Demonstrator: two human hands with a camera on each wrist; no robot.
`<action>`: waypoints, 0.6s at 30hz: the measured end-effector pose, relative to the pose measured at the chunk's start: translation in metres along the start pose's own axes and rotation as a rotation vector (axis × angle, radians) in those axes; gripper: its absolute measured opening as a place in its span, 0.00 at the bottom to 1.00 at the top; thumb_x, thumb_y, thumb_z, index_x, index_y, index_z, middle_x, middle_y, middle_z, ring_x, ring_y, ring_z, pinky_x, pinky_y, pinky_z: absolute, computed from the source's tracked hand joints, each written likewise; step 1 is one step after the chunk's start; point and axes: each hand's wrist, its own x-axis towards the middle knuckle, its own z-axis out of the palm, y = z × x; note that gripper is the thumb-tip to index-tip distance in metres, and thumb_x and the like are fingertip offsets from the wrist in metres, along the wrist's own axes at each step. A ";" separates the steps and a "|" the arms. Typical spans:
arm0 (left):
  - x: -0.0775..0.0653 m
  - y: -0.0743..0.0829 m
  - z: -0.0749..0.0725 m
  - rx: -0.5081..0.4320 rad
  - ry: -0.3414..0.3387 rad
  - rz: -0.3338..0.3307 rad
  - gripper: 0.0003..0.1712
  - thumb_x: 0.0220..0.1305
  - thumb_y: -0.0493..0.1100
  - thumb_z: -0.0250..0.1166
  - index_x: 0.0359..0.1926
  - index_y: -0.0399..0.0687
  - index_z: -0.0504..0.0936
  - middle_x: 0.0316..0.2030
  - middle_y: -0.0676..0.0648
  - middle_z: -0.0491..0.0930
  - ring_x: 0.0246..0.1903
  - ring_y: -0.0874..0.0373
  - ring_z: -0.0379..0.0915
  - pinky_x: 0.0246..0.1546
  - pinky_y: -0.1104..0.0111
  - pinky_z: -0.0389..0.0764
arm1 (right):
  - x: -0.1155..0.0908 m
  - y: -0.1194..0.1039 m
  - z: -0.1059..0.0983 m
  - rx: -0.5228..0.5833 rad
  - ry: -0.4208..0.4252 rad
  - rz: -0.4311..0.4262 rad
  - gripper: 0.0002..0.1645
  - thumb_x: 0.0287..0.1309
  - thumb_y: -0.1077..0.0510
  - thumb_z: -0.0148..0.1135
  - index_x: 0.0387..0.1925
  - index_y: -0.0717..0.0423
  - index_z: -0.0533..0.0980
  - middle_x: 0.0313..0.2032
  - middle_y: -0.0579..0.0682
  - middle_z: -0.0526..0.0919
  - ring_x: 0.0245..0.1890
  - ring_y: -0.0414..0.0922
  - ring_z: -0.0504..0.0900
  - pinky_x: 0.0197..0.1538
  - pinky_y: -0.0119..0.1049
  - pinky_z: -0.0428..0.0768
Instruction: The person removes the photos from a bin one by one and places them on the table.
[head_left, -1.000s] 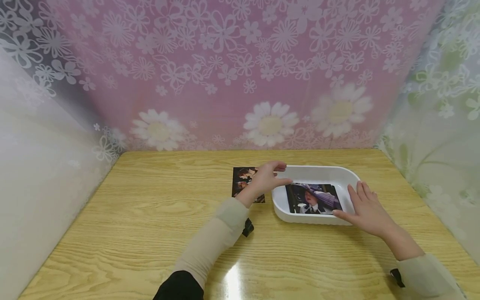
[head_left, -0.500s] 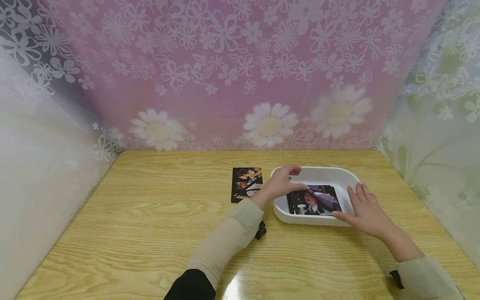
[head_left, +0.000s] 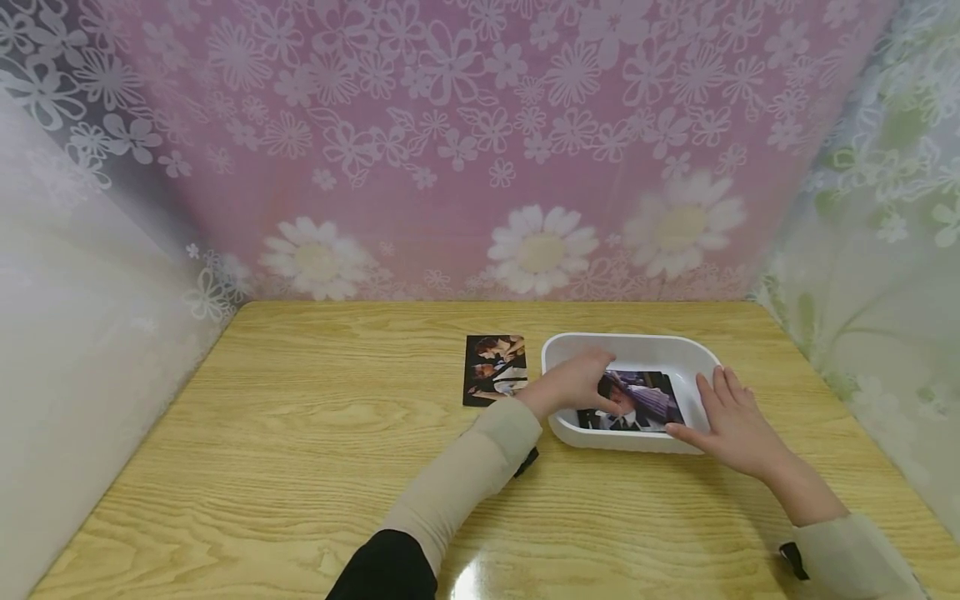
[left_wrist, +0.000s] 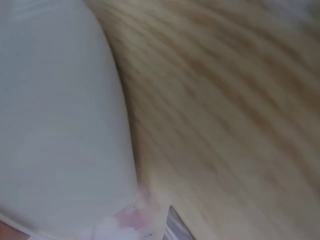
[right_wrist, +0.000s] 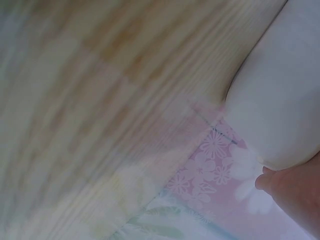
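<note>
A white oval-cornered tray (head_left: 701,348) stands on the table, right of centre in the head view. Photo cards lie in it; the top photo card (head_left: 654,398) shows a figure under a purple striped hat. Over the tray's left part reaches my left hand (head_left: 572,386), thumb and fingers spread apart, the thumb overlapping the card. My right hand (head_left: 738,425) rests on the tray's right end with fingers extended. The right wrist view has fingers (right_wrist: 287,187) at the rim of the tray (right_wrist: 280,95). The tray's outer wall (left_wrist: 60,120) fills the left wrist view's left side.
Left of the tray a dark photo card (head_left: 492,367) lies flat on the wooden table (head_left: 300,417), its lower edge partly behind the left wrist. A pink flowered backdrop (head_left: 427,167) rises behind the table, with pale side panels (head_left: 892,292) at both sides.
My left hand has moved right and down, from the tray's left rim to over the photo cards inside. More of the card on the table shows. The right hand stays put.
</note>
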 end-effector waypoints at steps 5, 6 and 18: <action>0.000 0.003 0.005 0.174 -0.129 -0.045 0.56 0.44 0.68 0.61 0.67 0.45 0.48 0.65 0.50 0.51 0.63 0.61 0.45 0.60 0.65 0.51 | 0.000 0.000 0.000 0.003 0.000 0.003 0.57 0.52 0.37 0.54 0.60 0.81 0.45 0.59 0.80 0.37 0.61 0.63 0.26 0.55 0.64 0.35; -0.001 0.003 0.006 0.190 -0.150 -0.062 0.58 0.44 0.69 0.60 0.68 0.46 0.46 0.65 0.50 0.49 0.63 0.61 0.43 0.60 0.62 0.51 | 0.000 0.000 0.000 0.003 0.001 0.004 0.57 0.52 0.37 0.54 0.60 0.81 0.45 0.59 0.80 0.37 0.61 0.63 0.26 0.55 0.64 0.35; -0.001 0.007 0.012 0.289 -0.290 -0.190 0.53 0.50 0.72 0.52 0.68 0.52 0.43 0.67 0.49 0.43 0.65 0.59 0.36 0.57 0.53 0.54 | 0.000 0.000 0.000 0.007 0.004 0.004 0.57 0.51 0.37 0.55 0.60 0.81 0.46 0.59 0.80 0.38 0.62 0.63 0.27 0.55 0.64 0.36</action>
